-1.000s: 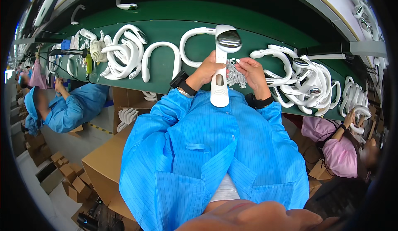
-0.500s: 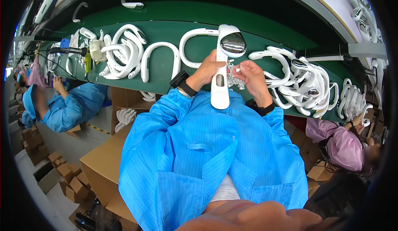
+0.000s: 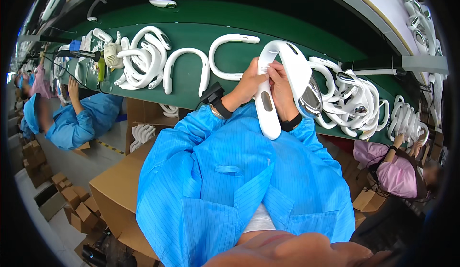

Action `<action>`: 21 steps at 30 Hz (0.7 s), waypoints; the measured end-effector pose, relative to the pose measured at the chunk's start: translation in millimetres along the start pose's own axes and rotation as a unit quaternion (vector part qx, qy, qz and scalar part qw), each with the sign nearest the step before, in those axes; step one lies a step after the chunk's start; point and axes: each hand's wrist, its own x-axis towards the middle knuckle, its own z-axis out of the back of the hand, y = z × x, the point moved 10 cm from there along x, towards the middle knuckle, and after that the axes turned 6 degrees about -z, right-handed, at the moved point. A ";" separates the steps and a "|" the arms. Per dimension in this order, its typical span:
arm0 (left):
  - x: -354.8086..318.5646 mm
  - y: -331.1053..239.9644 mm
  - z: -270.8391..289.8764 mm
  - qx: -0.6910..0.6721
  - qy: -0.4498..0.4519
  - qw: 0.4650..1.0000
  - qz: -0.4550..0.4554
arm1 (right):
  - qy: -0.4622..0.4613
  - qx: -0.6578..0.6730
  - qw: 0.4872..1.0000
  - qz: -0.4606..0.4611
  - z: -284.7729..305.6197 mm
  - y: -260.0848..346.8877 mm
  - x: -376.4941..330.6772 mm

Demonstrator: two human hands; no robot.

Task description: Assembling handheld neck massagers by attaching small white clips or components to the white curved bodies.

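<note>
A white U-shaped neck massager [image 3: 267, 105] is held up in front of my chest, tilted, with a mirrored silver oval pad [image 3: 311, 99] on its right arm. My left hand [image 3: 249, 82] is closed round the left arm of it, thumb on the front. Between the two arms is my right hand [image 3: 282, 93], its thumb and fingers pinched against the inner side of the left arm. Whatever those fingertips hold is too small and covered to name. On the green bench just beyond lies another white curved piece [image 3: 221, 51].
Heaps of white U-shaped pieces lie left [image 3: 143, 66] and right [image 3: 357, 102] on the bench [image 3: 189, 36]. A beige-and-green tool [image 3: 101, 68] is at the left. Co-workers sit on both sides, in blue [image 3: 91, 123] and pink [image 3: 397, 173]. A cardboard box [image 3: 120, 185] stands beside me.
The neck massager has turned, so its second arm with the silver pad swung right and lower. My right hand has moved from beside it to its inner side, covering the small clear parts.
</note>
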 end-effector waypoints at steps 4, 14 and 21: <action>-1.4 -8.8 -4.7 0.039 0.032 0.998 -0.023 | -0.020 -0.051 0.998 0.038 3.4 11.9 -0.7; -4.2 -41.9 -19.4 0.142 0.056 0.985 -0.086 | 0.036 0.019 0.998 -0.041 -23.7 27.2 -18.9; -9.4 -51.1 -25.8 0.207 0.060 0.967 -0.137 | 0.022 -0.159 0.987 0.033 -34.1 62.4 -42.5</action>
